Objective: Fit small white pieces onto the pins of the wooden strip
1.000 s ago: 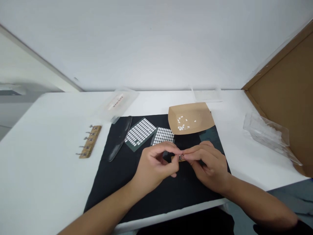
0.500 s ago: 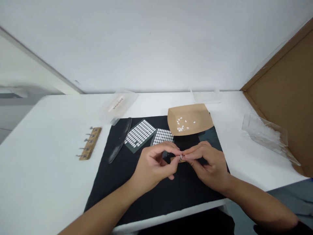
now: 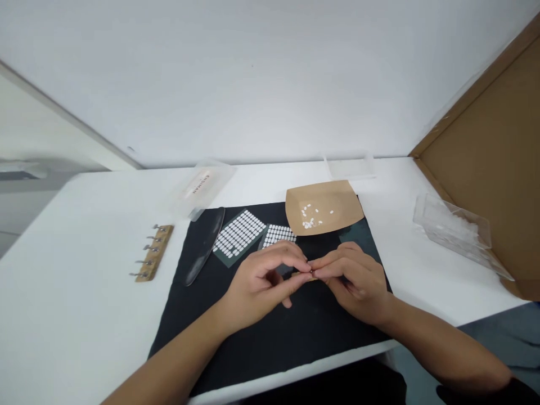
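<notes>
My left hand (image 3: 264, 281) and my right hand (image 3: 354, 278) meet fingertip to fingertip over the black mat (image 3: 270, 332). Both are pinched on a small tan strip (image 3: 304, 275) with a tiny metal part, mostly hidden by the fingers. Just behind the hands lie two sheets of white dots (image 3: 240, 232) and a brown paper tray (image 3: 323, 208) holding several small white pieces.
A wooden strip with metal pegs (image 3: 152, 253) lies left on the white table (image 3: 84, 292). A dark curved tool (image 3: 205, 244) lies on the mat's left edge. Clear plastic packs sit at the back (image 3: 202, 185) and right (image 3: 453, 228). A cardboard panel (image 3: 489, 157) stands on the right.
My fingers have closed tighter over the small piece, hiding the metal part more. The view has shifted slightly; the hands stay in the same spot.
</notes>
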Motion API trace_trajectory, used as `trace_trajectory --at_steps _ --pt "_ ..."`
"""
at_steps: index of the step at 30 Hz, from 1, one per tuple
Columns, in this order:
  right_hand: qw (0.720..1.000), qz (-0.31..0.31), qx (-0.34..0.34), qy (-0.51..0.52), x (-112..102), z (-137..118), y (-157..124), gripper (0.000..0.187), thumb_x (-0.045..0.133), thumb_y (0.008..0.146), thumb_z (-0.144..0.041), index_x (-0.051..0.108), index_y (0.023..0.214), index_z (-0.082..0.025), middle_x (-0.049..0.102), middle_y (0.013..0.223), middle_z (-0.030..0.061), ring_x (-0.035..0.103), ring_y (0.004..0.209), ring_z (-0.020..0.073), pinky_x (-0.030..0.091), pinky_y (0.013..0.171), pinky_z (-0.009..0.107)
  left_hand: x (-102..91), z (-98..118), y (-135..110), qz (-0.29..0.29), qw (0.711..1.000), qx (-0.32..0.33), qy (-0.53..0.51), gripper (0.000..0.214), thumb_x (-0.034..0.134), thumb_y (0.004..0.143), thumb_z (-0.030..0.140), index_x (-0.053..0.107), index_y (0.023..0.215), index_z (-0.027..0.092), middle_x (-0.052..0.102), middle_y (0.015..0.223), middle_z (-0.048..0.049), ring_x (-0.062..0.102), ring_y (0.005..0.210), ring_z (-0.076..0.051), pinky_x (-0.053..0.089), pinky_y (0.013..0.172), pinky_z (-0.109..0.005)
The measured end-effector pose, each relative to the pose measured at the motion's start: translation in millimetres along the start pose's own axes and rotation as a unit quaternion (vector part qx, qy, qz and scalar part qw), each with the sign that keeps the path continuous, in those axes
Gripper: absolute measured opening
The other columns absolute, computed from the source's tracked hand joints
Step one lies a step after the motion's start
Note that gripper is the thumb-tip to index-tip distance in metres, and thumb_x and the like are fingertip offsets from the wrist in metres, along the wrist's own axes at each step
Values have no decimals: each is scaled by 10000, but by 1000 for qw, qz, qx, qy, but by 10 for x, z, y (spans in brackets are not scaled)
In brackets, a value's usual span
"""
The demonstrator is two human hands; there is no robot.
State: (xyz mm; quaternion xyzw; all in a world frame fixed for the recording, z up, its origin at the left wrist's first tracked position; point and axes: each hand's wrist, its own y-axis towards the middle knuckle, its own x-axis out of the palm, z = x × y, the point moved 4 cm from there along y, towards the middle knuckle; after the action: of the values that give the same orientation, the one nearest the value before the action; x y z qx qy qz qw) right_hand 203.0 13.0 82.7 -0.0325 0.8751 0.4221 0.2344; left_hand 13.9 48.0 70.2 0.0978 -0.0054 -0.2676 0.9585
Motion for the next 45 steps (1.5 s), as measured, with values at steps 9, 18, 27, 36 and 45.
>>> trace_trajectory --at_steps 9,18,27,36,45 --pt "999 -21 -31 -12 11 35 2 226 685 992 -50 726 1127 -226 841 1036 56 810 890 169 555 737 322 -5 12 21 17 1000 10 2 78 843 879 181 805 940 152 729 939 -93 738 828 -182 643 428 -169" --pt "999 -29 -9 -10 13 47 -11 209 703 1006 -105 759 1142 -253 836 1022 40 776 848 149 611 736 289 -28 26 26 3 1000 19 -3 141 850 866 163 829 1005 169 749 979 -98 755 864 -202 646 420 -177" --pt "999 -35 25 26 17 65 -14 226 696 1004 -98 775 1147 -254 826 1039 48 792 918 152 673 796 274 -41 25 42 8 1000 24 5 119 850 885 228 834 982 160 752 957 -109 752 868 -202 639 421 -162" --pt "991 -4 90 94 68 51 4 148 700 1013 -129 783 1079 -233 806 931 37 783 826 145 664 727 260 -37 25 37 11 998 55 36 113 839 897 228 811 978 155 734 947 -108 744 861 -189 617 431 -149" --pt "979 4 140 152 82 34 -14 130 745 986 -150 810 1055 -239 809 887 24 772 790 144 653 713 255 -71 132 45 6 968 204 143 116 781 901 139 787 988 214 763 853 -86 724 826 -203 666 678 -320"
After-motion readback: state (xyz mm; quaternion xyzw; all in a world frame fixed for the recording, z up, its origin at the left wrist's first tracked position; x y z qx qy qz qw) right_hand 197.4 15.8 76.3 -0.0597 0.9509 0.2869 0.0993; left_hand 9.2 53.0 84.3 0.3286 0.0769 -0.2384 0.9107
